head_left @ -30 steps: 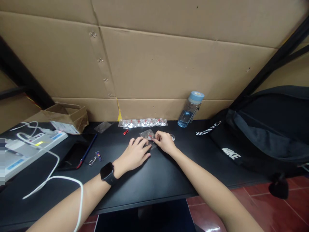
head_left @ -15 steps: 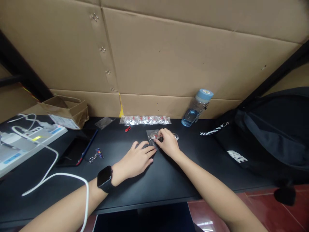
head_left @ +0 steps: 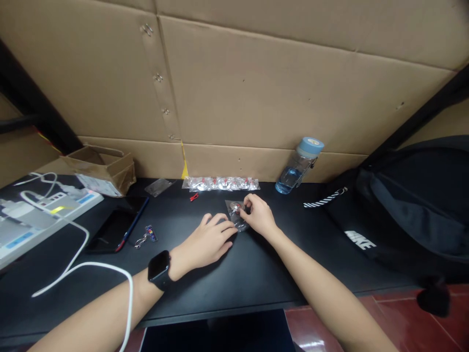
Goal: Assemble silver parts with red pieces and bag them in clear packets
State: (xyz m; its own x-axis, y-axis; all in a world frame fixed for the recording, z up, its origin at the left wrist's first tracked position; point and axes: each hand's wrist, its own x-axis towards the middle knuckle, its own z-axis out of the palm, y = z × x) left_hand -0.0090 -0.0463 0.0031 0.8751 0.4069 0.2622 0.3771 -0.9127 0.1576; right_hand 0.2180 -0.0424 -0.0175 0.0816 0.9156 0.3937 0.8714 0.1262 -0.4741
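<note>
A small clear plastic bag [head_left: 242,226] lies on the black table in front of me, with a silvery round piece [head_left: 235,207] bearing a bit of red at it. The thumb and forefinger of my right hand [head_left: 261,215] close at the right edge of that piece, partly covering it. My left hand [head_left: 208,240] rests palm down with its fingers apart, the fingertips at the bag's lower left edge. Behind them, a row of clear bags [head_left: 222,184] holds several silvery round pieces with red parts. A small red item [head_left: 194,197] lies before the row.
A water bottle [head_left: 298,166] leans at the back right, beside a black backpack [head_left: 403,210]. On the left are a power strip [head_left: 47,220], white cable [head_left: 98,264], dark phone or tablet [head_left: 117,225], keychain [head_left: 148,235], carton [head_left: 106,168] and flat clear bag [head_left: 158,187].
My right hand has shifted slightly right, and the bag has turned a little. The silvery ring seen beyond my right hand no longer shows. My left hand stays in place.
</note>
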